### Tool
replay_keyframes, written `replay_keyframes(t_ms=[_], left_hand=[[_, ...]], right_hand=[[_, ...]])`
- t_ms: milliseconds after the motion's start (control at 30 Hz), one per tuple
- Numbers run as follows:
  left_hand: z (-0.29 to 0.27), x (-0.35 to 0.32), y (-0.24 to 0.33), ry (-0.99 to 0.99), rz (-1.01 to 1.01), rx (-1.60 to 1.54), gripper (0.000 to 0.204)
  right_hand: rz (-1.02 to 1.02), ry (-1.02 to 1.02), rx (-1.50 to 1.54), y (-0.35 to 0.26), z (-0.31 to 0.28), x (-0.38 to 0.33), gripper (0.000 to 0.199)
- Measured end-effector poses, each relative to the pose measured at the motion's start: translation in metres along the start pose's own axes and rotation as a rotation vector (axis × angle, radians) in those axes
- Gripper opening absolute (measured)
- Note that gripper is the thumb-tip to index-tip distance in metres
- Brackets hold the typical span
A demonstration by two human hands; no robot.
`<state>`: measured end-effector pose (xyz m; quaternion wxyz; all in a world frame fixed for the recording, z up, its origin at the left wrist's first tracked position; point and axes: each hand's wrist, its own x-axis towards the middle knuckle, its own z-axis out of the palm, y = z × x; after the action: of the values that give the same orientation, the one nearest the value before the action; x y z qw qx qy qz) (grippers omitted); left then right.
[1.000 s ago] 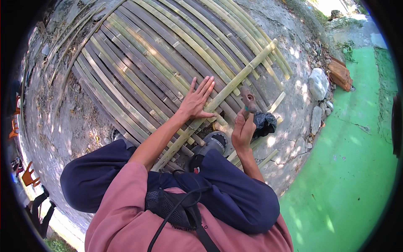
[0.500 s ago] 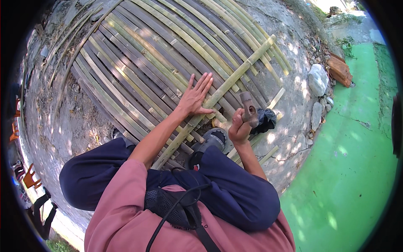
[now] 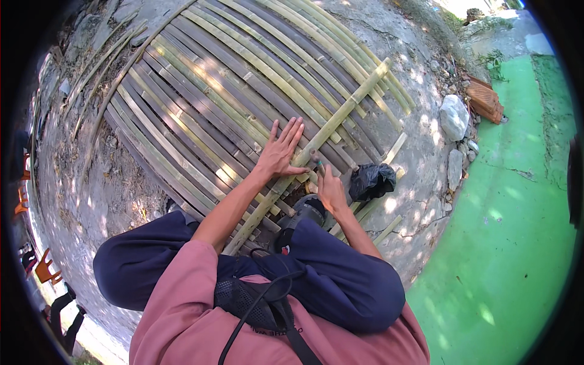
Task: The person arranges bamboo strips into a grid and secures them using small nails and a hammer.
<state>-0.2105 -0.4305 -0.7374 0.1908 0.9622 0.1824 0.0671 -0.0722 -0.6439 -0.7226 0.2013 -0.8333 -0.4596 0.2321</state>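
Observation:
Long split bamboo slats (image 3: 201, 91) lie side by side under a bamboo crosspiece (image 3: 348, 111) that runs diagonally over their near ends. My left hand (image 3: 280, 152) is pressed flat on the slats with its fingers spread, its thumb reaching to the crosspiece. In my right hand (image 3: 331, 191) is a hammer (image 3: 315, 156), gripped by the handle. Its head is down at the crosspiece, just right of my left thumb. Whether a nail sits under the head cannot be made out. Beside my right hand is a black plastic bag (image 3: 372, 181).
My shoe (image 3: 310, 210) is close to the slat ends, beneath the hands. Loose bamboo strips (image 3: 103, 67) lie at the far left. A pale rock (image 3: 454, 118) and orange-brown blocks (image 3: 485, 100) border a green-painted floor (image 3: 486, 243) on the right.
The hammer has come down and left from a raised position beside the bag to the crosspiece. My left hand stays flat on the slats.

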Motion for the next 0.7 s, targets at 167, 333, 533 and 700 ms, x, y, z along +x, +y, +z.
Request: replay_keyframes(t_ms=[167, 333, 533, 700], left_hand=[[0.002, -0.013, -0.004, -0.019, -0.01, -0.002, 0.142], [0.003, 0.001, -0.002, -0.002, -0.011, 0.001, 0.144], [0.002, -0.011, -0.015, -0.047, -0.001, 0.03, 0.149], [-0.003, 0.002, -0.01, -0.076, 0.053, -0.044, 0.143]], right_hand=[[-0.002, 0.191, 0.361, -0.069, -0.045, -0.002, 0.021], [-0.342, 0.492, 0.248, -0.038, -0.038, -0.002, 0.017], [-0.044, 0.266, 0.352, -0.073, -0.06, 0.012, 0.023], [-0.166, 0.327, 0.309, -0.027, -0.038, -0.011, 0.021]])
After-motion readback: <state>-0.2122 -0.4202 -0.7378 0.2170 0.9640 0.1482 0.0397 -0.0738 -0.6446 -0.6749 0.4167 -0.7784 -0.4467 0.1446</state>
